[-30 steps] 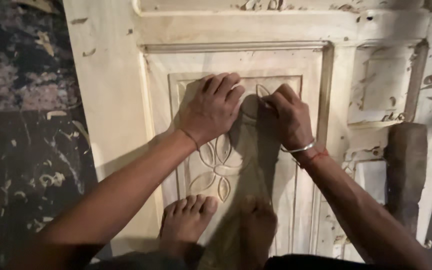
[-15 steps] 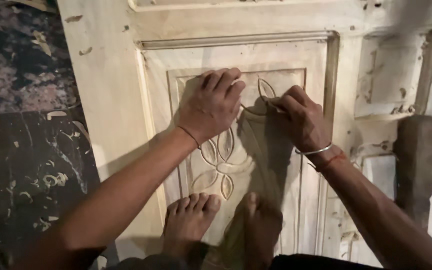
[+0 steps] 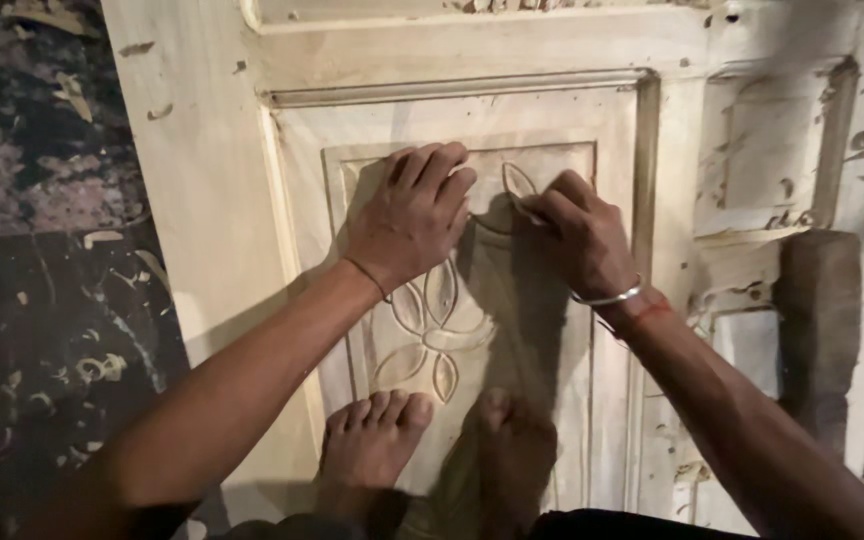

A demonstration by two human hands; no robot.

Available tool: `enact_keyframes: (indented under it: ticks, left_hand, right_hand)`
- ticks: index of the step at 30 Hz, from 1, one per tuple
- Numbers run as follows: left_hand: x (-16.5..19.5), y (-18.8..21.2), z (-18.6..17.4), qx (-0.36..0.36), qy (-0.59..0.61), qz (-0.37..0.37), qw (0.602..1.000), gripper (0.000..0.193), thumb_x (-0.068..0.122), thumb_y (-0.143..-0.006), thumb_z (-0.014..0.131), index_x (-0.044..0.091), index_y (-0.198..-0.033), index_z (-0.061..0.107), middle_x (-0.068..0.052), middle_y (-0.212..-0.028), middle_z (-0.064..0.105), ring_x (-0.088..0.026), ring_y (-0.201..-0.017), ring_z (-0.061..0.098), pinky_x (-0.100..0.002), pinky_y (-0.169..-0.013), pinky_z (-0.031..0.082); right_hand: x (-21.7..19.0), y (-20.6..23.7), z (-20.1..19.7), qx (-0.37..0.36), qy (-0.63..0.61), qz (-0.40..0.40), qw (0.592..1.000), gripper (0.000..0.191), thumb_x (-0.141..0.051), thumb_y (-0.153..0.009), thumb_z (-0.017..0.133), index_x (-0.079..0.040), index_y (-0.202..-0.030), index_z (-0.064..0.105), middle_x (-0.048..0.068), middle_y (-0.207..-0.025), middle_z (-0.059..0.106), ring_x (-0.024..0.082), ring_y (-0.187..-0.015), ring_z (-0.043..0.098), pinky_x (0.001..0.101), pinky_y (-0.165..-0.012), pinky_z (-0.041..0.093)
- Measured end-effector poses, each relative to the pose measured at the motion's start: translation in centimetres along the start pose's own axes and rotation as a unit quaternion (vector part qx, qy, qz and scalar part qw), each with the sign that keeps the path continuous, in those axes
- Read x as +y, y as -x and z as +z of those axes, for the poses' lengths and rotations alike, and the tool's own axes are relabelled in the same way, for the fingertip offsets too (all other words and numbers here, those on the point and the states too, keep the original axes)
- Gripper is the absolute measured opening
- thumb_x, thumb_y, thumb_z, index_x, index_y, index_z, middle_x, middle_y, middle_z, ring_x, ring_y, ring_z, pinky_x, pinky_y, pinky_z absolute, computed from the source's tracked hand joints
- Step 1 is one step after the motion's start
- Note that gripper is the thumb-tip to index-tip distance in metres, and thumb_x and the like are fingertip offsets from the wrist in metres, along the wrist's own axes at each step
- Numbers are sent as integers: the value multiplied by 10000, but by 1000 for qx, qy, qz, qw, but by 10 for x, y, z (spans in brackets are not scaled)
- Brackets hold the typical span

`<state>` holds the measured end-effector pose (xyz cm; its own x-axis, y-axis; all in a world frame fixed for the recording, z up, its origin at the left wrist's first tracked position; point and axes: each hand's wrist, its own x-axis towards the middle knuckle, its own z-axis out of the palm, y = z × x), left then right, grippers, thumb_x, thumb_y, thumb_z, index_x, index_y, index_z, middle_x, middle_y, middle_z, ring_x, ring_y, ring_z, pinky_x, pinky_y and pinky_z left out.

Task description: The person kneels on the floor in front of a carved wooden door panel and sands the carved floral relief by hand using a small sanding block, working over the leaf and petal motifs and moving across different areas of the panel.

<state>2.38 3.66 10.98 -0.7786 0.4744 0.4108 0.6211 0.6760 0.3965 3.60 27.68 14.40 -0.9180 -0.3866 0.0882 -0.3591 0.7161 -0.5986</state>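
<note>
While my left hand presses flat and open on the door panel under my feet, my right hand pinches a thin tool at a new petal; lower petals look cut, the upper part remains.

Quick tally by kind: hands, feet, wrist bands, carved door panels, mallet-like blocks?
Hands: 2 (left hand, right hand)
Bare feet: 2 (left foot, right foot)
Wrist bands: 3 (thin band, metal bangle, red thread)
Carved wooden door panel: 1
Dark wooden block: 1
Total: 9
</note>
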Motion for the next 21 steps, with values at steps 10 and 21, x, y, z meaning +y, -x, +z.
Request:
enact_keyframes:
  ticks: [10,21]
  left_hand:
    - [0,-1,-1,-22,-3,-6,1000,290,172,-948,654,53,-1201,576,-124,-1308,543,-297,-1226,529,-454,-1085,410]
    - [1,-4,-2,-51,-6,-15,999,283,178,-945,661,56,-1193,600,-113,-1295,555,-294,-1204,529,-455,-1076,413]
  right_hand:
    - [-3,-3,2,6,6,-5,1000,110,-61,-937,715,-55,-1047,713,111,-933,601,328,-774,654,416,-654,521]
    - [-3,-3,14,27,15,43,999,67,-91,-912,727,-57,-950,683,120,-862,578,328,-679,627,432,-588,505]
